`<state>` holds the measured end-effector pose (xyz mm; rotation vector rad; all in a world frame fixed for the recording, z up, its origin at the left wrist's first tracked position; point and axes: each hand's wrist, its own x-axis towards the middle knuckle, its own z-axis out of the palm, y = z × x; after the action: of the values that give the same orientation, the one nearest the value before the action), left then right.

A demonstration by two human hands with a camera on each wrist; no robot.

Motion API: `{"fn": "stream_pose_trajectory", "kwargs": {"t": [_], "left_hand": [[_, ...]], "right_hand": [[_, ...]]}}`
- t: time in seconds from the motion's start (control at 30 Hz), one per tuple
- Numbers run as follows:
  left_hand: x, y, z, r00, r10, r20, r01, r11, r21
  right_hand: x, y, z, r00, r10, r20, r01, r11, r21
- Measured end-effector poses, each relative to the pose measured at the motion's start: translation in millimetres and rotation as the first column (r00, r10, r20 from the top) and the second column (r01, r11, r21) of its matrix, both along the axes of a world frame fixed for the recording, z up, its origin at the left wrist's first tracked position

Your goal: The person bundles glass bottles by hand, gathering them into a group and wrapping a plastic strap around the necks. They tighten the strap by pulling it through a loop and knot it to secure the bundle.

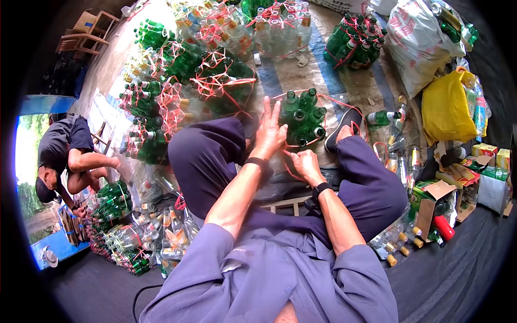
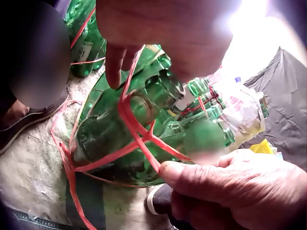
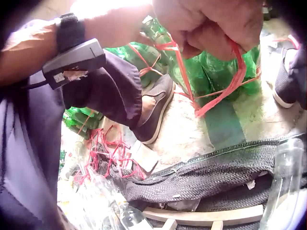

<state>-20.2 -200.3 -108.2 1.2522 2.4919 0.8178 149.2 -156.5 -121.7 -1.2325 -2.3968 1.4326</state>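
In the head view a bundle of green glass bottles (image 1: 298,119) stands upright on the floor between the person's feet, looped with red plastic strap (image 2: 108,157). The left hand (image 1: 269,133) is at the bundle's left side, two fingers straight and spread. In the left wrist view the strap rises from the bottle necks to those fingers. Closer to the body, the right hand (image 1: 307,164) pinches the strap between thumb and finger, drawing it taut across the bottles. More strap (image 3: 224,98) hangs below that hand in the right wrist view.
Tied bottle bundles (image 1: 223,81) stand left and ahead. A green bottle (image 1: 383,118) lies by the right shoe (image 1: 344,126). At right are a white sack (image 1: 417,46), a yellow bag (image 1: 447,107) and cardboard boxes (image 1: 431,196). Another person (image 1: 70,148) bends over bottles at far left.
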Motion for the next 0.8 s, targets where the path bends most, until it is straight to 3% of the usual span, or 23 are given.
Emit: {"fn": "stream_pose_trajectory", "kwargs": {"t": [0.07, 0.13, 0.17, 0.3, 0.37, 0.4, 0.43, 0.47, 0.53, 0.6, 0.7, 0.77, 0.8], "left_hand": [[-1, -3, 7, 0.999, -0.03, 0.038, 0.03, 0.999, 0.015], [1, -6, 12, 0.943, 0.109, 0.315, -0.117, 0.993, 0.006], [1, -8, 1, 0.963, 0.106, 0.247, -0.14, 0.982, 0.123], [4, -21, -13, 0.951, 0.212, 0.227, -0.223, 0.974, 0.027], [6, -29, -15, 0.827, 0.231, 0.512, -0.28, 0.96, 0.021], [5, -32, -19, 0.734, 0.229, 0.639, -0.307, 0.952, 0.011], [1, -35, -23, 0.642, 0.268, 0.718, -0.257, 0.958, -0.127], [1, -40, -27, 0.641, 0.269, 0.719, -0.261, 0.957, -0.126], [5, -46, -11, 0.458, 0.296, 0.838, -0.187, 0.954, -0.234], [10, -47, -7, 0.488, 0.28, 0.827, -0.18, 0.959, -0.218], [17, -50, 0, 0.419, 0.286, 0.862, -0.235, 0.951, -0.201], [20, -52, 4, 0.24, 0.262, 0.934, -0.253, 0.946, -0.201], [20, -52, 2, 0.237, 0.261, 0.936, -0.256, 0.946, -0.199]], "right_hand": [[1, 1, -1, 1.0, 0.001, -0.01, -0.001, 1.0, 0.01], [1, 2, 1, 0.999, 0.045, 0.007, -0.045, 0.999, 0.025], [2, 1, 2, 0.999, 0.047, 0.006, -0.047, 0.999, 0.026], [-3, 2, 21, 0.995, 0.055, 0.089, -0.056, 0.998, 0.007], [-4, 4, 22, 0.987, 0.089, 0.137, -0.087, 0.996, -0.017], [-5, 3, 17, 0.995, 0.065, 0.069, -0.068, 0.997, 0.046], [-3, 3, 13, 0.999, 0.046, 0.001, -0.046, 0.993, 0.108], [-2, 3, 9, 0.999, 0.049, 0.001, -0.049, 0.993, 0.109], [-3, 5, 11, 0.997, 0.067, 0.036, -0.071, 0.991, 0.11], [-4, 4, 12, 0.997, 0.055, 0.052, -0.06, 0.993, 0.1], [-4, 3, 11, 0.994, 0.071, 0.077, -0.082, 0.987, 0.141], [-5, 3, 11, 0.997, 0.023, 0.068, -0.031, 0.992, 0.125], [-5, 3, 13, 0.997, 0.027, 0.071, -0.035, 0.991, 0.127]]}}
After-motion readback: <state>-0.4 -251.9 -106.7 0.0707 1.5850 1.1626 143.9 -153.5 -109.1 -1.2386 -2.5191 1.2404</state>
